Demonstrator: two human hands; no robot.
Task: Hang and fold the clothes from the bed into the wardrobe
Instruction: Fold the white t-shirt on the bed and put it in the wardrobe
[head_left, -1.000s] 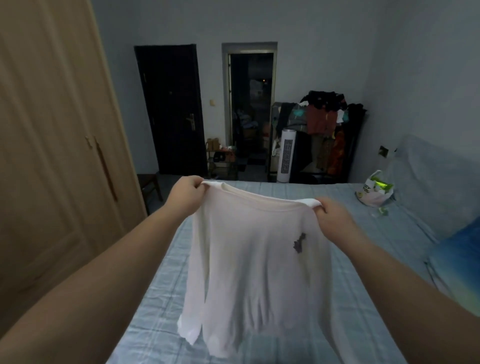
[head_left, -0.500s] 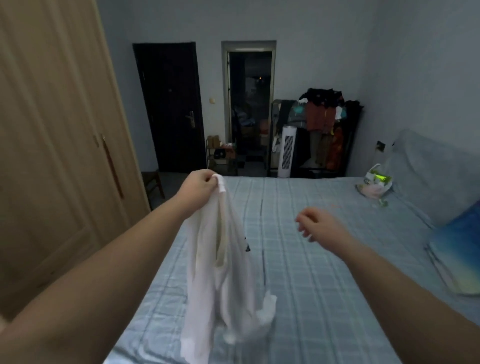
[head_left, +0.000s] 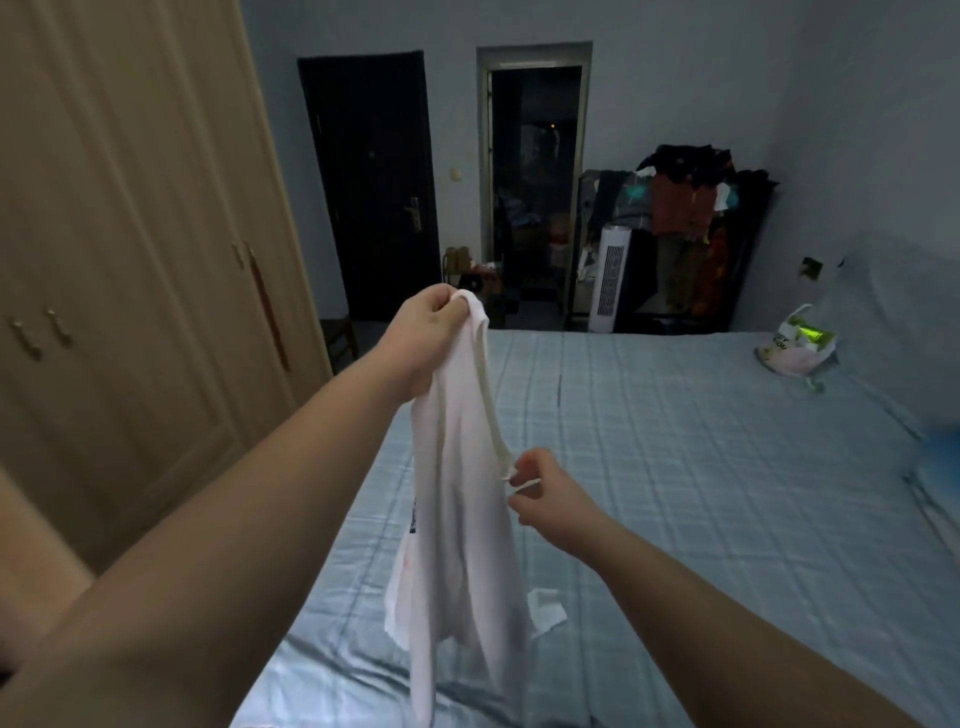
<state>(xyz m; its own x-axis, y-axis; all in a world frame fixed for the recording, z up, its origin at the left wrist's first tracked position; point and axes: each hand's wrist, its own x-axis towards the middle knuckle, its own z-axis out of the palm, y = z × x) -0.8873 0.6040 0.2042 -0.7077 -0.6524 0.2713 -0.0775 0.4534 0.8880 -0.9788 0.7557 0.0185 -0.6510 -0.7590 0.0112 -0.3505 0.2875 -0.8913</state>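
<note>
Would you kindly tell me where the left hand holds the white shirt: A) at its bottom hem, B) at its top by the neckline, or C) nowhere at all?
B: the left hand grips the bunched top of the white shirt, whose body hangs toward the bed.

A dark door (head_left: 369, 182) stands beside an open doorway (head_left: 535, 176), near a laden clothes rack (head_left: 685, 218).

Both bare forearms reach forward. The left hand (head_left: 431, 332) is raised, its fingers curled tight round the top of the white shirt (head_left: 457, 519). The right hand (head_left: 545, 493) sits lower, at the shirt's right edge, its fingertips pinching the neckline band.
</note>
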